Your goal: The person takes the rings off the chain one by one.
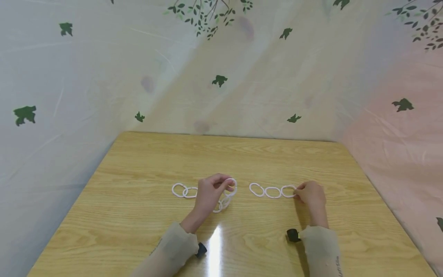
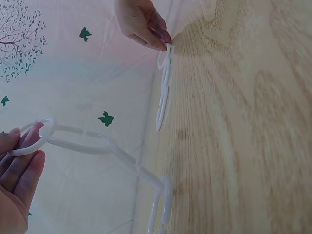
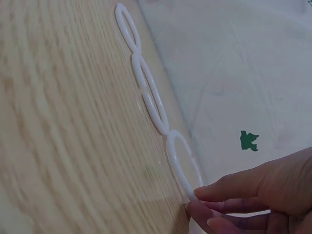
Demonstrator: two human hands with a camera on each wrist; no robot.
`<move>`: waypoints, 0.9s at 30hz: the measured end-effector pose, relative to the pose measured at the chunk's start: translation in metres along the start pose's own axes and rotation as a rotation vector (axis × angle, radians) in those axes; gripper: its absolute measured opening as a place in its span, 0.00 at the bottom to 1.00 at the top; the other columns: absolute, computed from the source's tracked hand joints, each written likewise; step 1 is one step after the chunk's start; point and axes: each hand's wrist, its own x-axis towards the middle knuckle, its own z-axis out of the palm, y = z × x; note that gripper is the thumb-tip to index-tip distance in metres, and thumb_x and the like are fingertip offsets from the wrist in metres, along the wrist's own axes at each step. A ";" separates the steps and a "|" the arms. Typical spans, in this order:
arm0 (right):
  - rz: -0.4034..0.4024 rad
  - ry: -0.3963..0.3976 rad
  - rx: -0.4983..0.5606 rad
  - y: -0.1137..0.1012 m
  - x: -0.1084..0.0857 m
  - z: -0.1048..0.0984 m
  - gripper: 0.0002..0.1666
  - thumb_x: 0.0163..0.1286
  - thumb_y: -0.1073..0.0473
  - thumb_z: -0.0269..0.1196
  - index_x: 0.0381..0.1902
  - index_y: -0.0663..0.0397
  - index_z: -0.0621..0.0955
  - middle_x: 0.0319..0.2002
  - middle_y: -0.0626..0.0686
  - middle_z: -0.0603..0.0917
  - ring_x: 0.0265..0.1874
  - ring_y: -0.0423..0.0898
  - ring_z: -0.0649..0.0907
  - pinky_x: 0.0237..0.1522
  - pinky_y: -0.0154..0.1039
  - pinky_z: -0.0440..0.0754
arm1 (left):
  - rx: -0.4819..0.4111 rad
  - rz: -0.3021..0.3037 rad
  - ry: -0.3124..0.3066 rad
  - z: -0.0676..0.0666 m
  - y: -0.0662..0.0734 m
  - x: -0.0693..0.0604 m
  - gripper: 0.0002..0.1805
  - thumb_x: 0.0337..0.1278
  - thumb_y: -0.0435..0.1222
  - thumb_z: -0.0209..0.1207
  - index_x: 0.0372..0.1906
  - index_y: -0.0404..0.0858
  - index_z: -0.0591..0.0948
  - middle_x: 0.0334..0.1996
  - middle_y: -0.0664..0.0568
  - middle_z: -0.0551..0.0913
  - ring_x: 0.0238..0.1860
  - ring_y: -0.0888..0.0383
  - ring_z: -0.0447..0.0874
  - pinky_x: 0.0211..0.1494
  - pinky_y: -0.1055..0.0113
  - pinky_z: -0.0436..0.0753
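My left hand (image 1: 207, 194) pinches an oval white plastic chain link (image 1: 236, 187) between thumb and fingers, raised over the table. More linked white pieces (image 2: 78, 146) hang from it and slope down to the tabletop. Two interlocked links (image 1: 173, 190) lie left of this hand; the hand hides whether they join the hanging ones. To the right, three white links lie in a row, end to end. My right hand (image 1: 313, 196) pinches the outer end of the rightmost link (image 3: 174, 163) at table level. The middle link (image 1: 273, 197) and the leftmost one lie flat.
All this is on a wood-grain table (image 1: 155, 161). Pale cloth (image 1: 259, 107) with green leaf shapes hangs behind and beside it. Black wrist devices (image 1: 293, 235) sit at both sleeve cuffs, and a bright reflection shows between the forearms.
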 end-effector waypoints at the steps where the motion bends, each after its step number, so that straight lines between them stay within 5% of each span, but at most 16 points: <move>1: -0.001 0.003 -0.002 -0.001 0.000 0.000 0.08 0.56 0.62 0.64 0.30 0.64 0.85 0.14 0.46 0.84 0.13 0.37 0.78 0.19 0.33 0.70 | -0.001 -0.002 0.000 0.000 0.000 0.000 0.05 0.59 0.30 0.62 0.36 0.30 0.85 0.31 0.40 0.89 0.27 0.48 0.89 0.37 0.68 0.88; 16: 0.016 0.011 -0.073 -0.004 -0.001 0.003 0.08 0.57 0.60 0.65 0.27 0.62 0.84 0.13 0.48 0.80 0.15 0.41 0.76 0.18 0.34 0.69 | -0.017 -0.008 0.006 0.001 -0.005 0.001 0.05 0.58 0.30 0.63 0.35 0.31 0.85 0.31 0.40 0.89 0.27 0.47 0.89 0.38 0.70 0.88; 20: 0.010 0.013 -0.174 -0.011 -0.002 0.000 0.13 0.62 0.56 0.62 0.33 0.62 0.85 0.24 0.57 0.85 0.25 0.52 0.82 0.21 0.40 0.75 | -0.010 -0.012 0.012 0.000 -0.005 0.002 0.05 0.58 0.30 0.63 0.36 0.31 0.85 0.32 0.40 0.89 0.27 0.49 0.89 0.38 0.71 0.88; 23: -0.033 0.018 -0.200 -0.023 -0.006 0.000 0.15 0.66 0.55 0.60 0.38 0.63 0.83 0.33 0.62 0.86 0.31 0.56 0.83 0.23 0.42 0.78 | -0.014 -0.015 0.010 0.000 -0.005 0.002 0.05 0.58 0.30 0.63 0.36 0.32 0.85 0.32 0.41 0.89 0.27 0.49 0.89 0.39 0.71 0.88; 27: -0.150 0.019 -0.107 -0.044 -0.016 0.004 0.13 0.68 0.57 0.60 0.41 0.64 0.82 0.31 0.60 0.87 0.27 0.49 0.83 0.22 0.37 0.77 | -0.018 -0.011 -0.001 0.000 -0.005 0.002 0.05 0.59 0.30 0.62 0.36 0.32 0.85 0.32 0.41 0.89 0.27 0.49 0.89 0.39 0.70 0.88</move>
